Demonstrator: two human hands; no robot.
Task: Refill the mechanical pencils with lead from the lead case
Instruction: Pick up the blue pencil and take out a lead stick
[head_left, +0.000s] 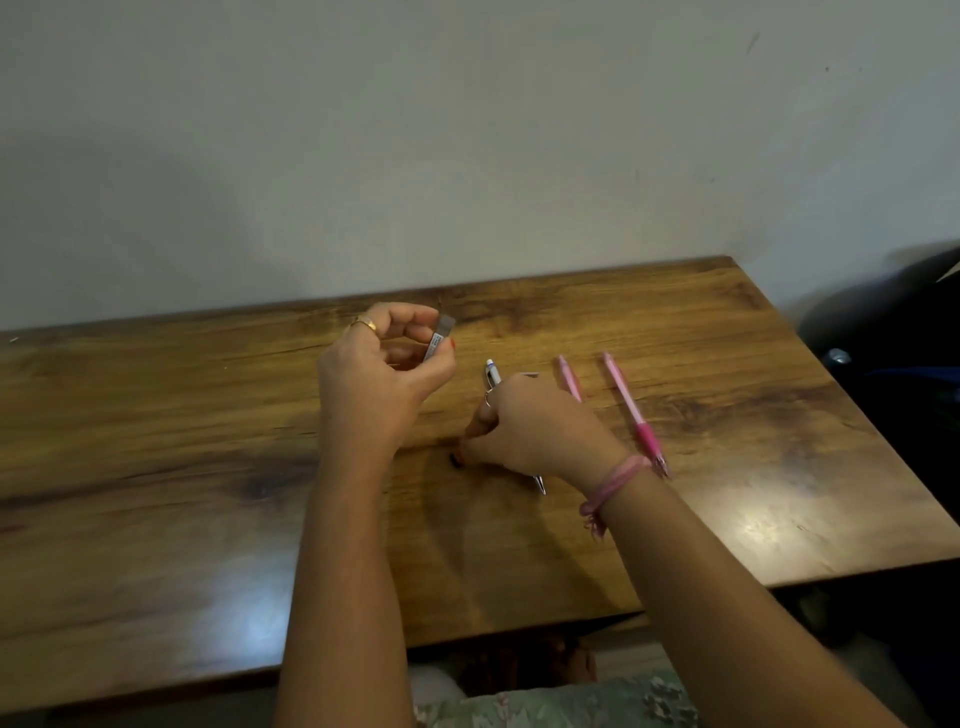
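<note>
Lead case, pinched upright in left hand above table; right hand, just right of case, fingertips pressed onto something small and dark beside white pencil; two pink pencils farther right; step judged: gathering lead, next needs fine pinch.

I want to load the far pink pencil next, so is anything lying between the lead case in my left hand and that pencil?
Yes. From the lead case in the left hand toward the far pink pencil, the white pencil, the right hand and the nearer pink pencil lie between.
</note>
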